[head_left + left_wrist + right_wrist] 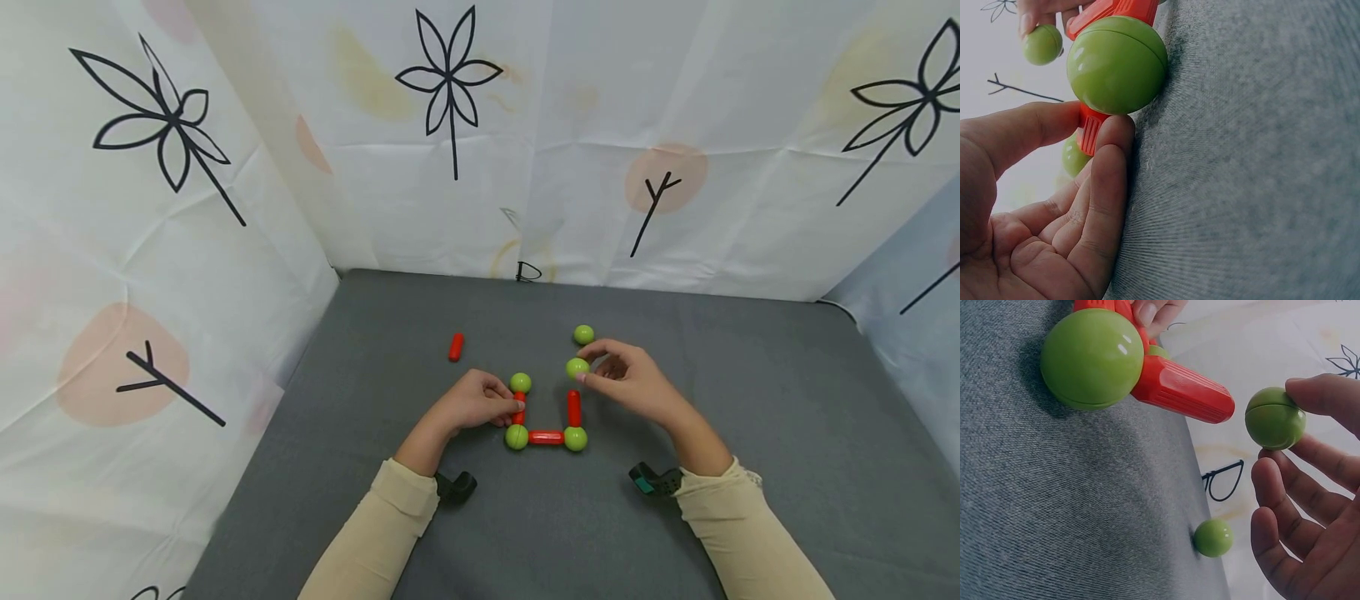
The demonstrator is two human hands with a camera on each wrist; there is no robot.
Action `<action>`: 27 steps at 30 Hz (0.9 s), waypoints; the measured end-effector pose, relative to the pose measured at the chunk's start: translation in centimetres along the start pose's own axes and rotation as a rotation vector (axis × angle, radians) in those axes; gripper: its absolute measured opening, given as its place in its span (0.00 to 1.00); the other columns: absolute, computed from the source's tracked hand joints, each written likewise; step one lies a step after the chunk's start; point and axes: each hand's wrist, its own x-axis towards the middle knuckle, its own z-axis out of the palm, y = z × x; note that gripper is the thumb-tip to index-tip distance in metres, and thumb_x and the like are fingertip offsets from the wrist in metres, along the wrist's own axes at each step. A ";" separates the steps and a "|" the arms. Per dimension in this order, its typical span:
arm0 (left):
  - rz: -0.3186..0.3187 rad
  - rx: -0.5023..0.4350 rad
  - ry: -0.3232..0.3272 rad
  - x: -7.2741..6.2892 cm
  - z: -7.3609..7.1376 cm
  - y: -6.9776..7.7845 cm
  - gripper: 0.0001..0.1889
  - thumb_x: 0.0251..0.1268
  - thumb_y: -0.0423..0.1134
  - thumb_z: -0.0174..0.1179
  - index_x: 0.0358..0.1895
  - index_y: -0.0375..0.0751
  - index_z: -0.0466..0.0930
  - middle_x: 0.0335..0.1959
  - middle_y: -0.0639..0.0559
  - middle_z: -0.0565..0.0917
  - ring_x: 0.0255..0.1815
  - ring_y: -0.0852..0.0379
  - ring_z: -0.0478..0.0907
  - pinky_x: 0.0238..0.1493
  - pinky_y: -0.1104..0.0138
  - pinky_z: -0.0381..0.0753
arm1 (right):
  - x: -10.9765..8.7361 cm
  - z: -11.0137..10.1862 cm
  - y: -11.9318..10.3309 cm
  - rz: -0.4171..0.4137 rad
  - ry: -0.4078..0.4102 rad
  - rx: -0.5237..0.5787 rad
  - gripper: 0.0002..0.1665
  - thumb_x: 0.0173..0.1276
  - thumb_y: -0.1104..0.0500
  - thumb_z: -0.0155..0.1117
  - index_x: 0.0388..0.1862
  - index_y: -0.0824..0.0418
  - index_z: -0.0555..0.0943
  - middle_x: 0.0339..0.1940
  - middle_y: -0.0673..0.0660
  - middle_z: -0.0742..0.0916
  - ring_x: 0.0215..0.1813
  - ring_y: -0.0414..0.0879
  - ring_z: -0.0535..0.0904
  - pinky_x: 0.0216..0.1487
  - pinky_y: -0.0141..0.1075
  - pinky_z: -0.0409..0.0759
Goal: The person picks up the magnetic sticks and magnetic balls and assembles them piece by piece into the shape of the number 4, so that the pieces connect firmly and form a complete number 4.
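On the grey table, red rods and green balls are joined in a U shape. My left hand (482,400) pinches the U's left red rod (1090,131) between thumb and fingers. That rod has one green ball (521,382) at its far end and another green ball (1116,65) at its near end. A lower red rod (546,437) runs across to the corner ball (1092,359). From there the right red rod (1185,392) points away, its far end bare. My right hand (628,379) pinches a loose green ball (1275,419) just beyond that bare end, with a gap between.
A spare green ball (583,335) lies on the table (712,367) just beyond my right hand. Farther left lies a loose red rod (456,347). White patterned cloth (570,208) hangs behind the table and at its sides.
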 end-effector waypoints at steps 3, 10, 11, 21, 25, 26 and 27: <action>0.003 0.000 -0.001 0.0 0.0 -0.1 0.11 0.67 0.42 0.73 0.41 0.36 0.89 0.32 0.49 0.92 0.31 0.56 0.88 0.40 0.63 0.90 | -0.1 0.1 0.1 -0.003 -0.006 0.001 0.17 0.74 0.60 0.72 0.59 0.62 0.84 0.52 0.61 0.87 0.41 0.43 0.83 0.35 0.36 0.82; 0.009 0.004 -0.001 0.1 0.0 -0.2 0.11 0.67 0.42 0.74 0.41 0.37 0.89 0.31 0.49 0.92 0.31 0.56 0.88 0.40 0.63 0.90 | -0.1 0.2 0.2 0.005 -0.010 0.003 0.17 0.74 0.61 0.72 0.59 0.60 0.84 0.52 0.60 0.88 0.40 0.42 0.83 0.34 0.36 0.82; 0.009 0.005 0.000 0.1 0.0 -0.2 0.11 0.67 0.42 0.74 0.41 0.37 0.89 0.31 0.49 0.92 0.31 0.56 0.88 0.40 0.63 0.90 | -0.1 0.2 0.2 0.004 -0.015 0.003 0.17 0.74 0.61 0.72 0.59 0.60 0.84 0.52 0.60 0.88 0.41 0.42 0.83 0.35 0.36 0.82; 0.013 0.010 0.000 0.1 0.0 -0.3 0.11 0.67 0.43 0.73 0.41 0.37 0.89 0.31 0.49 0.91 0.31 0.56 0.88 0.40 0.63 0.90 | 0.0 0.1 0.5 0.006 -0.015 0.004 0.19 0.76 0.59 0.70 0.61 0.67 0.83 0.53 0.62 0.89 0.42 0.45 0.85 0.37 0.36 0.83; 0.013 0.006 -0.002 0.0 0.0 -0.2 0.11 0.68 0.42 0.73 0.41 0.37 0.89 0.31 0.49 0.92 0.31 0.56 0.88 0.40 0.63 0.90 | 0.0 0.0 0.5 0.005 -0.011 -0.003 0.18 0.77 0.59 0.69 0.61 0.66 0.83 0.53 0.62 0.89 0.42 0.45 0.85 0.38 0.36 0.84; 0.012 0.006 -0.002 0.0 0.0 -0.1 0.11 0.68 0.42 0.73 0.41 0.37 0.89 0.31 0.49 0.92 0.31 0.56 0.88 0.40 0.63 0.90 | 0.0 0.0 0.5 0.003 -0.011 -0.002 0.18 0.77 0.59 0.69 0.61 0.66 0.83 0.53 0.62 0.89 0.42 0.44 0.85 0.38 0.36 0.84; 0.011 0.006 -0.002 0.0 0.1 -0.1 0.11 0.68 0.42 0.73 0.41 0.37 0.89 0.31 0.49 0.92 0.31 0.56 0.88 0.40 0.63 0.90 | 0.0 0.0 0.5 0.001 -0.012 -0.002 0.18 0.77 0.59 0.69 0.61 0.66 0.83 0.53 0.62 0.89 0.42 0.45 0.85 0.38 0.36 0.84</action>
